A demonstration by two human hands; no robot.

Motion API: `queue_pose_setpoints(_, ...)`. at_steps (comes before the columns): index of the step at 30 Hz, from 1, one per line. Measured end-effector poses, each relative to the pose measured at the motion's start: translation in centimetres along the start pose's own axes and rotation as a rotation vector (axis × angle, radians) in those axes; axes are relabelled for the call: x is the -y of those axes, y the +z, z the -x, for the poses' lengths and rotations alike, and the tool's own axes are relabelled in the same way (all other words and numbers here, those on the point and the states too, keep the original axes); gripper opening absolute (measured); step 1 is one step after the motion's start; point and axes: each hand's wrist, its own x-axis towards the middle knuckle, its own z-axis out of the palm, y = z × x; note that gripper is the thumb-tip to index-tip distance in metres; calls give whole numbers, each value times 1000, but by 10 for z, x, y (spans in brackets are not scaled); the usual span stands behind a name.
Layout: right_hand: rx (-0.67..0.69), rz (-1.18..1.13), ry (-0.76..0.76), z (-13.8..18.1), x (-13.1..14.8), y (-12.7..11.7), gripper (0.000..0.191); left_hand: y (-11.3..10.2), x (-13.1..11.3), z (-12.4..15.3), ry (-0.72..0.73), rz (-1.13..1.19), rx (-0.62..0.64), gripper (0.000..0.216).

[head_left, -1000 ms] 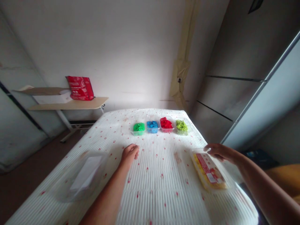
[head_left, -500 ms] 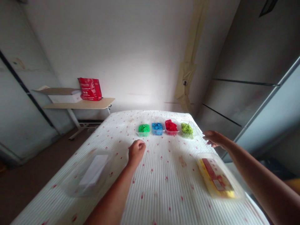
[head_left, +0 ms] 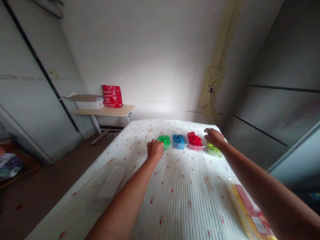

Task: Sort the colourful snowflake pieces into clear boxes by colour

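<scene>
Red bag (head_left: 112, 96) beside white box (head_left: 89, 105), pale side table (head_left: 117, 112), wall socket (head_left: 211, 89)

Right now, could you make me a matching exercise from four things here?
1. Left hand
2. Right hand
3. Shiny red bag
4. Clear plastic tub of blue pieces

A. On beige side table
B. Partly hiding clear tub of lime-green pieces
C. Just left of clear tub of red pieces
D. Partly hiding clear tub of bright-green pieces

Pairs: 1D, 2B, 3A, 4C

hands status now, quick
Left hand: fingers curled beside green tub; grip can't be told.
Right hand: partly open, nothing seen in it, partly hiding lime tub.
</scene>
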Motion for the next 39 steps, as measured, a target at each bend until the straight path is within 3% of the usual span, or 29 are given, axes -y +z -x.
queue_pose_setpoints(6, -29, -20, -111, -9, 60, -2, 35, -7, -6, 28, 28, 152, 14, 22)
queue_pose_setpoints(12, -48, -164, -239, 9, 118, 6, 30, -28, -8, 92, 80, 140, 43, 22)
queue_pose_setpoints(17, 46, -365, -409, 62, 144, 46, 22, -47, -11, 151, 160, 244, 56, 12)
queue_pose_setpoints(19, 88, -387, -436, 83, 143, 67, 21, -57, -8, 168, 206, 330, 26, 7)
queue_pose_setpoints(22, 194, -535, -404, 105, 133, 92, 28, -74, 9, 181, 227, 380, -34, 17)
queue_pose_setpoints(24, 287, -765, -326, 113, 125, 102, 37, -83, 31, 182, 137, 299, -87, 20)
queue_pose_setpoints(26, 326, -1018, -200, 116, 118, 107, 45, -87, 57, 179, -87, 127, -116, 29)
queue_pose_setpoints(28, 301, -1182, -67, 116, 112, 111, 49, -87, 81, 175, -353, -54, -48, 49)
queue_pose_setpoints(30, 254, -1232, 25, 115, 108, 116, 48, -84, 99, 172, -510, -135, 77, 66)
queue_pose_setpoints(34, 199, -1177, 32, 115, 106, 126, 46, -78, 113, 169, -636, -112, 248, 76)
queue_pose_setpoints(39, 205, -1119, -50, 119, 108, 123, 43, -74, 115, 167, -651, -98, 255, 73)
